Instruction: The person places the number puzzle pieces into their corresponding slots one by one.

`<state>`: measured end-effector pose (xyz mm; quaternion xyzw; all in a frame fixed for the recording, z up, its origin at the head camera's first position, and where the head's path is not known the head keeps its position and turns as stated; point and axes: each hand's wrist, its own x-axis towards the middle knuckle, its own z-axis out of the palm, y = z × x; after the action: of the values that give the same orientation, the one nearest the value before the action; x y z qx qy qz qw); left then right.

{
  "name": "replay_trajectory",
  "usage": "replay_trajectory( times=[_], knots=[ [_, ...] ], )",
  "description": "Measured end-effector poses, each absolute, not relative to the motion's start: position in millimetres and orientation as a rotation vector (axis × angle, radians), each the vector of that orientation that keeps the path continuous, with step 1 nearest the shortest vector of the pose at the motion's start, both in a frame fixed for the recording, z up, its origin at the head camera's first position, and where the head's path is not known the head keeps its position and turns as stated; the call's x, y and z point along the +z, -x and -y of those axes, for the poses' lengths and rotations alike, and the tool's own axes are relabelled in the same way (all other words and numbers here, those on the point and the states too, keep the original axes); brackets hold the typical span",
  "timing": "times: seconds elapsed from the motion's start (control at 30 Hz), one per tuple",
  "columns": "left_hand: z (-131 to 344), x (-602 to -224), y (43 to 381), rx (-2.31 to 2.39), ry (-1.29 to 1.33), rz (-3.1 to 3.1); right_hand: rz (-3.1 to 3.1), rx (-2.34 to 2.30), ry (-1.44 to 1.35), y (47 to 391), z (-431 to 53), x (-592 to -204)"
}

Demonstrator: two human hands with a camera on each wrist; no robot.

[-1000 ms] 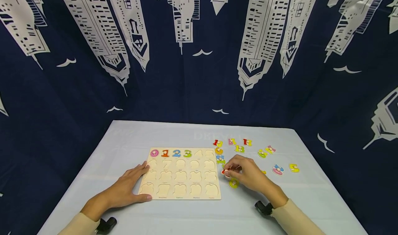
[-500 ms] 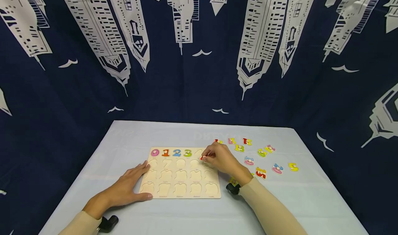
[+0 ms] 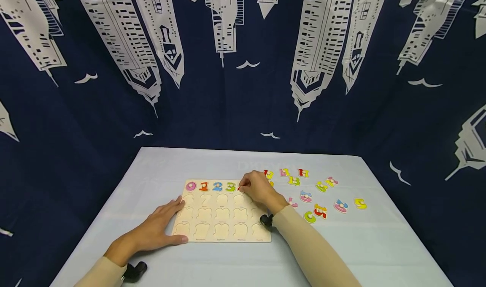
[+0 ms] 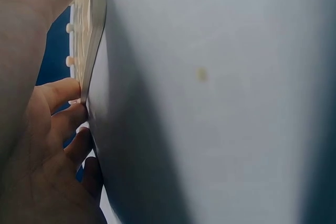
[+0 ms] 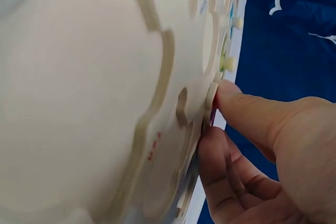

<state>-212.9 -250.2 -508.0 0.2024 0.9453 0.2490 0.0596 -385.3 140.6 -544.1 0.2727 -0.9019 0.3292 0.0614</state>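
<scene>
A red number piece is pinched between the thumb and fingertips of the right hand over the far row of the wooden number puzzle board, just right of the green 3; whether it is seated cannot be told. The board's left edge is touched by the left hand, fingers extended, thumb spread wide toward the near corner. Loose number pieces are scattered to the right on the white table.

Table: we see soft, even light.
Left wrist: dim, soft-edged shadow.
Board: our close-up blurs nearest.
</scene>
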Motion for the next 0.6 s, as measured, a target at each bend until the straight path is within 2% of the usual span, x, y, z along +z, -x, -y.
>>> replay_trajectory(
  times=[0.3, 0.6],
  knots=[
    [248.8, -506.8, 211.8, 0.772, -0.583, -2.837, 2.839, 1.119, -0.637, 349.8, -135.1, -494.1],
    [247.4, -502.9, 211.5, 0.762, -0.588, -2.851, 2.859, 1.12, -0.592, 354.4, -139.0, -494.1]
  ],
)
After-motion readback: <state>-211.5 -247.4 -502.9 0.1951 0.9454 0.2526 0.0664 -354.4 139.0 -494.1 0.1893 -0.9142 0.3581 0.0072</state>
